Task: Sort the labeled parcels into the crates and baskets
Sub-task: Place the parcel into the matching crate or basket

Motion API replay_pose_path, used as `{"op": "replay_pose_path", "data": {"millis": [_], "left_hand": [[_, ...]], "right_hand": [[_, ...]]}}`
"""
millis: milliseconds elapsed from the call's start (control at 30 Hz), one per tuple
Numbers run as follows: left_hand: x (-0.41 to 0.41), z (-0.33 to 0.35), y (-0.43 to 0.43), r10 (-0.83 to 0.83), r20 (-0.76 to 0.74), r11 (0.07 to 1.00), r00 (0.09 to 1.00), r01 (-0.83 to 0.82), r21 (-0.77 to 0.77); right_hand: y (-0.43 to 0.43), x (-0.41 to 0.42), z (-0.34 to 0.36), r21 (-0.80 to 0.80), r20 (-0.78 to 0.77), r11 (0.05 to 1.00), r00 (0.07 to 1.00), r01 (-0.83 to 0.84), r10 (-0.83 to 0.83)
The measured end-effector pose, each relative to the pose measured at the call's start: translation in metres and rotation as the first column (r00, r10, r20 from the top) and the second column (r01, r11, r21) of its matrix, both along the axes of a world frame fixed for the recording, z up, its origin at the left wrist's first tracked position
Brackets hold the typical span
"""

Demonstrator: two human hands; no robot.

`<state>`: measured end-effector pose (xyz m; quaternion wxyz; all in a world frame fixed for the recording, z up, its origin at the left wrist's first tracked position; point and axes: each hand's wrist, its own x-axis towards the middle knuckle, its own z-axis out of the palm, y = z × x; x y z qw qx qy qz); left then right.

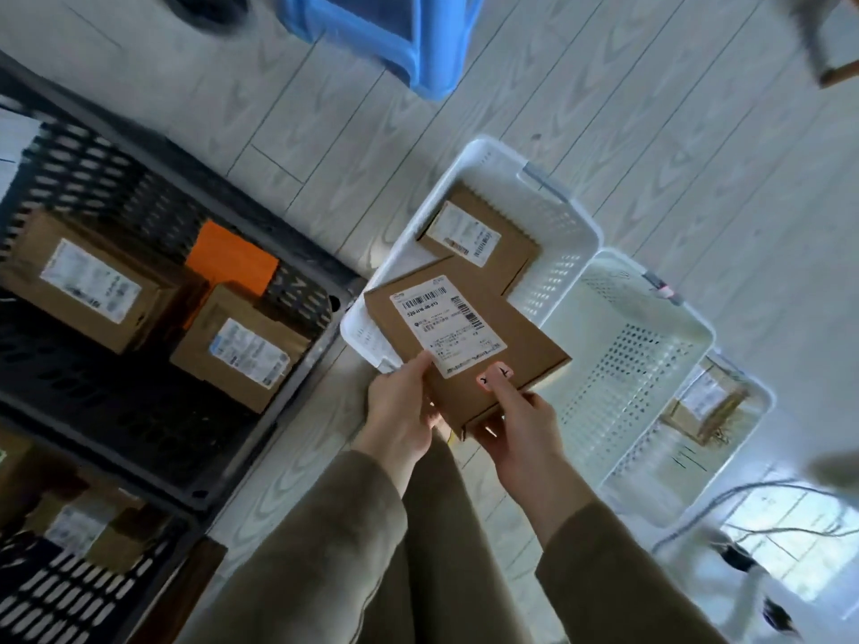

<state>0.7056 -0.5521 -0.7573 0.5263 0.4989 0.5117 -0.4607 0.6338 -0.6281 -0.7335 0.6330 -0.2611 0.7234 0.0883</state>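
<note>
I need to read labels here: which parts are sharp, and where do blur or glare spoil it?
Head view: the held parcel is sharp, its label partly legible; parcels in the black crate and the blue plastic item are blurred; glare washes the lower-right floor.

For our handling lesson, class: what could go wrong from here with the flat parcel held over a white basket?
The left hand and right hand grip the flat parcel only at its near edge, so it could tip. It hangs over a rim corner of the white basket; released here, it might catch the rim and fall outside.
</note>
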Motion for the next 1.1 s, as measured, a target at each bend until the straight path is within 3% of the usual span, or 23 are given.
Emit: {"op": "replay_pose_path", "data": {"millis": [233, 467, 633, 767, 833, 933, 1033, 1100], "left_hand": [[0.034, -0.071, -0.022, -0.094, -0.026, 0.99, 0.995, 0.097, 0.103], [0.044, -0.134, -0.047, -0.151, 0.0, 0.987, 0.989, 0.151, 0.048], [0.043, -0.173, -0.063, -0.205, 0.038, 0.976, 0.978, 0.202, 0.086], [0.041, -0.202, -0.067, -0.292, 0.077, 0.956, 0.953, 0.291, 0.025], [0.04, -0.216, -0.068, -0.297, 0.111, 0.954, 0.948, 0.299, 0.003], [0.044, -0.24, -0.068, -0.232, 0.154, 0.971, 0.96, 0.238, -0.022], [0.049, -0.263, -0.072, -0.239, 0.174, 0.969, 0.955, 0.245, -0.019], [0.053, -0.276, -0.076, -0.248, 0.186, 0.968, 0.951, 0.25, 0.015]], "right_hand": [[-0.041, -0.005, -0.066, 0.069, 0.055, 0.998, 0.998, -0.012, 0.008], [-0.059, 0.011, -0.135, -0.007, -0.052, 0.999, 0.998, -0.038, 0.038], [-0.054, 0.014, -0.179, 0.126, -0.115, 0.982, 0.985, 0.142, -0.128], [-0.046, 0.016, -0.21, 0.124, -0.07, 0.93, 0.938, 0.345, -0.339], [-0.043, 0.014, -0.231, 0.075, -0.063, 0.929, 0.932, 0.362, -0.358], [-0.037, 0.017, -0.259, 0.065, 0.045, 0.964, 0.964, 0.259, -0.262], [-0.037, 0.018, -0.289, 0.042, 0.024, 0.973, 0.973, 0.229, -0.23], [-0.044, 0.031, -0.284, 0.04, -0.036, 0.939, 0.94, 0.341, -0.34]]}}
